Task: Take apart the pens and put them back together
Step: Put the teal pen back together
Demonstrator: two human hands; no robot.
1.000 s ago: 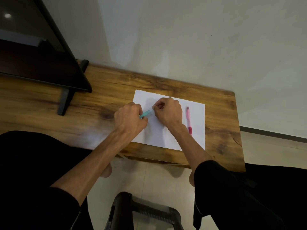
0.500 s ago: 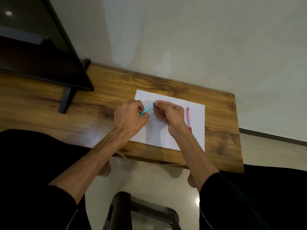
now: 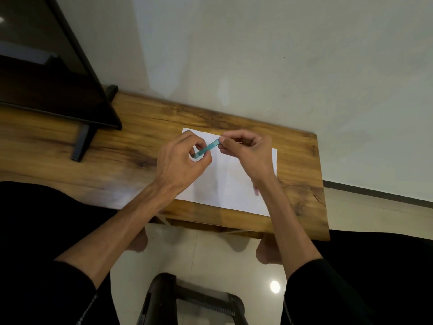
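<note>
Over the paper [image 3: 234, 184], my left hand [image 3: 180, 163] and right hand [image 3: 248, 151] each pinch the teal pen [image 3: 207, 148]: mid-disassembly; next, twist apart.

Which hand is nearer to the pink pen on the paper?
Right. The right hand and wrist are directly over the pink pen, hiding most of it; the left hand is farther left, holding the teal pen.

A wooden table [image 3: 131, 158] with a brown, strongly grained top runs from the left edge of the frame to right of centre, its far edge against a pale wall. A white sheet of paper [image 3: 225, 191] lies flat on its right part, near the front edge. On the paper's right side a pink pen [image 3: 256, 191] shows only a small tip. At upper left a black monitor [image 3: 46, 66] stands on the table on a dark foot [image 3: 80, 146].
</note>
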